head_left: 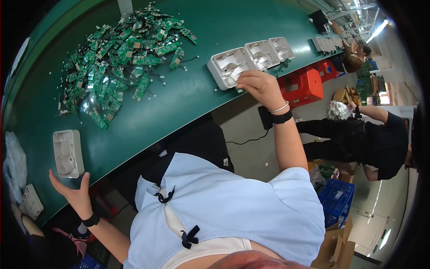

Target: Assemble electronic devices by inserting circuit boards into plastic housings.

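Observation:
My left hand point(74, 193) is open, its thumb and fingers spread around the near end of a white plastic housing point(67, 154). That housing lies open side up on the green table, its inner ribs and round recess showing. My right hand point(260, 88) is pinched closed over the near edge of another white housing point(229, 67), the closest in a row. Something small and dark shows under its fingertips, too hidden to name. Two more open housings, a middle one point(262, 54) and a far one point(281, 48), continue the row.
A big heap of green circuit boards point(121, 62) with wires covers the table point(148, 121) farther in. Clear plastic bags point(15, 166) and another housing point(32, 201) lie at left, beside someone's arm. Red stools point(302, 87) stand at right; a person in black point(358, 139) holds a bag.

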Demonstrator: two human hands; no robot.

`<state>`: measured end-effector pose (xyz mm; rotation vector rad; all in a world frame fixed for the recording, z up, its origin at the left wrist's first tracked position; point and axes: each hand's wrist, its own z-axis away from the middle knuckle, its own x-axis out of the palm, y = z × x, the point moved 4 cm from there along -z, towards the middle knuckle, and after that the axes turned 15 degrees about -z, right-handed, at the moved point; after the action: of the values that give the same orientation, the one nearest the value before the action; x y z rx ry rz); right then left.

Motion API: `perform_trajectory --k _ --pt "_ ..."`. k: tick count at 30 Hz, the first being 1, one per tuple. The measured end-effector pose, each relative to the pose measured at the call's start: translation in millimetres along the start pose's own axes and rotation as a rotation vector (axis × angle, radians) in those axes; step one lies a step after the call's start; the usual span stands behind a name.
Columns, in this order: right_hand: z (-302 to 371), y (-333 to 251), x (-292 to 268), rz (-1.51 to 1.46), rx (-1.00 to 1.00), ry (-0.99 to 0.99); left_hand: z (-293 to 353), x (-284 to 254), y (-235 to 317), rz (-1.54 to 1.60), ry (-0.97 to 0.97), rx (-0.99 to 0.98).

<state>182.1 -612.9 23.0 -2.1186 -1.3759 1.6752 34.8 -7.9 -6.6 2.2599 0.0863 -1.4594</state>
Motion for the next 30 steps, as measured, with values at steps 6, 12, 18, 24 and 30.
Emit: perform_trajectory --k 6,12,18,24,30 --pt "13.4 50.9 -43.2 0.167 0.206 0.014 3.7 17.0 -20.2 0.158 -0.086 -0.016" --pt "10.9 68.3 -67.2 0.485 0.266 -0.004 1.7 25.9 -18.1 0.288 -0.091 -0.111" --pt "-6.4 60.2 -55.0 0.732 0.241 0.026 8.9 12.0 1.2 0.411 -0.039 -0.114" --pt "-79.4 -8.7 40.7 -0.013 0.135 0.058 36.9 15.6 72.1 0.709 -0.203 0.021" --pt "-112.6 13.5 100.3 0.05 0.094 -0.147 44.6 39.3 123.8 0.69 -0.352 0.224"
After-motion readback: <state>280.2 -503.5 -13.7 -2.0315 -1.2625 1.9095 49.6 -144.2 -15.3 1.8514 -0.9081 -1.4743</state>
